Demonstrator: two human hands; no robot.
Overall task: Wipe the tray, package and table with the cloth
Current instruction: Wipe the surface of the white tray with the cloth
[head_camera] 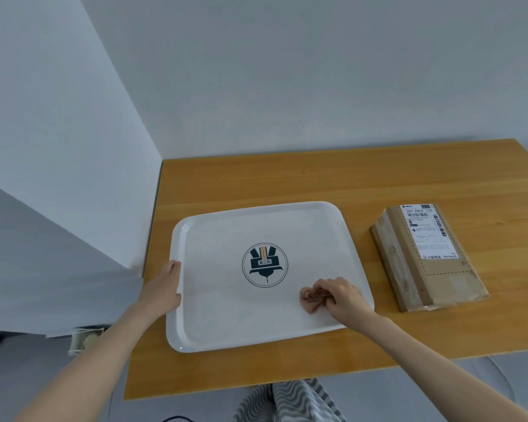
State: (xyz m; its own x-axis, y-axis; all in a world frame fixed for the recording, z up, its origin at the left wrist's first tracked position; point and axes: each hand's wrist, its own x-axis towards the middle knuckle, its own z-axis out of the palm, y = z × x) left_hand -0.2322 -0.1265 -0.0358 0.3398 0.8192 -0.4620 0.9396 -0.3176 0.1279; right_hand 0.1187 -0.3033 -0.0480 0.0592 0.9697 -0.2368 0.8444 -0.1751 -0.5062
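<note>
Two hands on the tray [250, 222], which sits on the table [287, 181] with its left rim close to the table's left edge. Left hand [165, 287] lies on the tray's left rim, fingers fairly straight, a steadying press; thumb hidden, so a hook under the rim can't be ruled out. Round logo [265, 264] marks tray centre. Right hand [343, 296] sits right of and nearer than the logo, by the tray's near-right corner, fingers curled tight around a bunched brownish cloth [313, 296] pressed onto the tray floor.

Step judged: tray wipe under way, package and table not yet touched.

Package [424, 260] lies flat on the table right of the tray, apart from its rim, long axis running away from the person, label at the far end. It lies to the right of the cloth hand, which is the nearer one; a sideways reach over the tray's right rim gets there. Open tabletop beyond the tray's far rim and past the package; only narrow strips along the tray's left and near sides.
</note>
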